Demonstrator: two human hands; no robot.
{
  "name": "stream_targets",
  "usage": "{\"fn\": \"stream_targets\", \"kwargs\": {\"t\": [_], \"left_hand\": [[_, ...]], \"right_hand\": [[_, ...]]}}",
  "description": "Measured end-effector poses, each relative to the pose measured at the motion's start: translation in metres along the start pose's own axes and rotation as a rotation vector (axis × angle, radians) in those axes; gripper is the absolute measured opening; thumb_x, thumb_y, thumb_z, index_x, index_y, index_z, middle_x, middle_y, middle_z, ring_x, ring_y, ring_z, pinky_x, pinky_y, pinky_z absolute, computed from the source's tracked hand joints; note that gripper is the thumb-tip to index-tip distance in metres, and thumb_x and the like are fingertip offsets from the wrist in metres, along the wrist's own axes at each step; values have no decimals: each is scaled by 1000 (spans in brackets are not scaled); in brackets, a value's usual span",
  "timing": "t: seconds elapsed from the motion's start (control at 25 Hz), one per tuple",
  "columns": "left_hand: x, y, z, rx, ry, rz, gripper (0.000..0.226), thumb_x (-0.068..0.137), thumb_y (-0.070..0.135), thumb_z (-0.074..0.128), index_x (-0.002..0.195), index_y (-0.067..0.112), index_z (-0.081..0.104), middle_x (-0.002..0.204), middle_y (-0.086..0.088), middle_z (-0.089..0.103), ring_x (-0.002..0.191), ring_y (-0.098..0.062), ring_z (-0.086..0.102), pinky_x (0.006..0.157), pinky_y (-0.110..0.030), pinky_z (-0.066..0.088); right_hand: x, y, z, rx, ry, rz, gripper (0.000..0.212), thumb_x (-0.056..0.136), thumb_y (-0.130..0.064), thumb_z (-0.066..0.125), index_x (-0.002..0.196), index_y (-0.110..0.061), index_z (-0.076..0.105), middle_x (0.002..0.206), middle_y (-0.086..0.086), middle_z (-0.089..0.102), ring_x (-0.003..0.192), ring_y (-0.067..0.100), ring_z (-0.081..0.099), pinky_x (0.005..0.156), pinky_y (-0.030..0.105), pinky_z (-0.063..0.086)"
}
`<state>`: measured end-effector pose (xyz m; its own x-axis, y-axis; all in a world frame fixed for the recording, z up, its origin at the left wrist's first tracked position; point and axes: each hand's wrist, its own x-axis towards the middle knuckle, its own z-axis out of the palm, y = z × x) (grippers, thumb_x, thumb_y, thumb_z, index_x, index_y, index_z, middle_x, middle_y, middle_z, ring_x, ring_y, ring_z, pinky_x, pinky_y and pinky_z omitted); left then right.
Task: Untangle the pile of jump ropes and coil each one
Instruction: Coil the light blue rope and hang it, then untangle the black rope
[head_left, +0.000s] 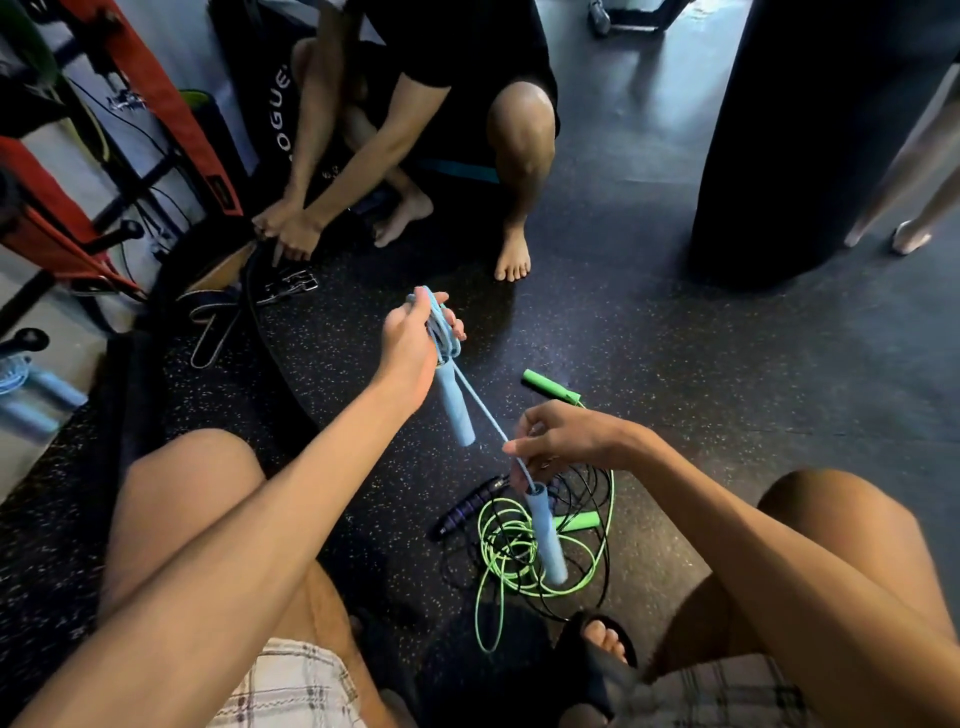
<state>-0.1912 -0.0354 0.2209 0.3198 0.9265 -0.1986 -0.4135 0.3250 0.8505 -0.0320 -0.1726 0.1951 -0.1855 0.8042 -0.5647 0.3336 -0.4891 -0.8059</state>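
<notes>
My left hand (410, 340) grips several coiled loops of a light blue jump rope (480, 402), held up above the floor, with one blue handle (457, 410) hanging below the fist. A taut stretch of the blue cord runs down to my right hand (558, 441), which pinches it just above the second blue handle (545, 535). That handle dangles over a tangled pile on the floor: a green rope (511, 545) with green handles (550, 387), and a black rope (582, 480) with a purple-black handle (467, 506).
A barefoot person (415, 130) crouches opposite, hands on dark gear at the left. Red rack frames (156, 104) and straps stand at far left. Another blue rope (31, 384) lies at the left edge. A black punching bag (810, 130) stands at right. My knees flank the pile.
</notes>
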Motion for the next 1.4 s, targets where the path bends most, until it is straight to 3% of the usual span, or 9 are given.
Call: {"fn": "stream_targets", "kwargs": {"t": [0.2, 0.4, 0.56, 0.76, 0.88, 1.0, 1.16, 1.24, 1.4], "left_hand": [[-9, -12, -2, 875, -89, 321, 26, 102, 20, 44, 95, 0, 60, 64, -9, 63, 50, -18, 59, 55, -29, 52], [-14, -13, -7, 1234, -304, 126, 29, 98, 22, 50, 83, 2, 64, 57, -7, 62, 42, -11, 57, 48, -25, 49], [-15, -6, -8, 1120, -420, -73, 45, 102, 28, 42, 75, -2, 62, 48, -9, 49, 36, -16, 43, 42, -26, 38], [-21, 15, -33, 931, -400, -240, 57, 103, 39, 38, 61, 3, 54, 40, -1, 30, 32, -13, 24, 38, -21, 22], [-13, 31, -52, 829, -311, -251, 58, 101, 42, 42, 58, 5, 54, 40, 0, 29, 32, -12, 22, 38, -21, 20], [3, 48, -72, 730, -200, -257, 58, 99, 42, 46, 57, 3, 53, 35, 2, 27, 29, -10, 20, 39, -21, 17], [25, 69, -115, 650, -10, -283, 53, 98, 44, 50, 67, 1, 53, 35, 2, 25, 28, -10, 20, 36, -18, 18], [31, 77, -138, 604, 101, -296, 50, 97, 44, 51, 72, 2, 54, 36, 1, 25, 28, -11, 21, 37, -19, 19], [34, 88, -174, 505, 340, -274, 50, 96, 43, 55, 59, 11, 44, 38, 2, 29, 33, -12, 26, 40, -23, 28]], "right_hand": [[-3, -11, 5, -139, 69, -164, 10, 95, -11, 61, 89, -4, 58, 74, 14, 66, 56, 18, 63, 56, 27, 52], [1, -26, -7, -270, 338, -365, 12, 99, -12, 55, 89, -6, 59, 70, 14, 65, 61, 29, 63, 63, 43, 56], [10, -42, -8, -435, 530, -447, 14, 98, -19, 57, 86, -12, 59, 69, 4, 64, 58, 16, 57, 58, 33, 48], [35, -66, 16, -459, 556, -507, 19, 95, -26, 61, 95, -8, 55, 77, -1, 61, 64, 13, 52, 59, 28, 41], [61, -85, 23, -334, 460, -509, 23, 95, -26, 62, 105, -6, 55, 84, 0, 61, 69, 10, 54, 64, 24, 46], [90, -103, 28, -141, 235, -480, 25, 99, -25, 57, 107, -2, 63, 86, 5, 62, 75, 12, 54, 69, 31, 47], [137, -122, 40, 47, -36, -446, 29, 99, -28, 57, 111, -2, 64, 89, 0, 65, 82, 11, 56, 72, 29, 47], [166, -132, 52, 81, -97, -452, 27, 98, -23, 60, 109, 1, 63, 90, 3, 66, 83, 11, 59, 73, 29, 49], [213, -153, 83, 101, -118, -451, 17, 97, -15, 60, 104, -2, 66, 88, 2, 68, 80, 6, 62, 74, 20, 48]]}}
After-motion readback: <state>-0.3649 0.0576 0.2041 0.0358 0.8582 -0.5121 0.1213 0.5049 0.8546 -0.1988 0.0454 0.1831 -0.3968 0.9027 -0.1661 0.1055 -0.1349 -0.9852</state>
